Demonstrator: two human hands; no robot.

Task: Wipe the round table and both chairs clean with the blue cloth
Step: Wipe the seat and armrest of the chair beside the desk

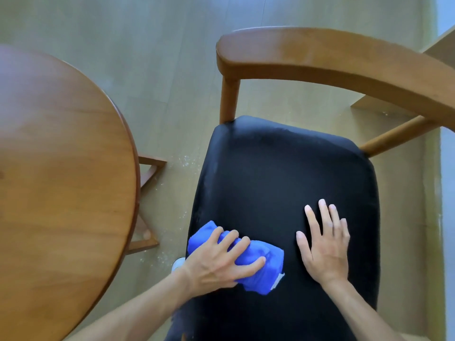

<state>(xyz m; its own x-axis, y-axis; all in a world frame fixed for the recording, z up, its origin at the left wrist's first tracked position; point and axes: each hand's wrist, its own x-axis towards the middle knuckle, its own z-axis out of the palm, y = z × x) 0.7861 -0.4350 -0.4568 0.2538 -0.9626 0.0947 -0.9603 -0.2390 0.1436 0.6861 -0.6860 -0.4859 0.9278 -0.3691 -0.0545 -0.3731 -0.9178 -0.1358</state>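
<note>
A wooden chair (332, 57) with a curved backrest and a black padded seat (275, 173) fills the middle and right of the head view. My left hand (216, 262) presses the bunched blue cloth (258, 264) onto the seat's front left part, fingers spread over it. My right hand (325, 244) lies flat and open on the seat, just right of the cloth, holding nothing. The round wooden table (59, 168) takes up the left side. Only one chair is in view.
The table's wooden base struts (147, 168) show below its rim, between table and chair. Pale crumbs or dust (187, 161) speckle the wood floor in that gap. A white shoe tip (178, 263) peeks out beside the seat. A pale wall edge (446, 193) runs along the right.
</note>
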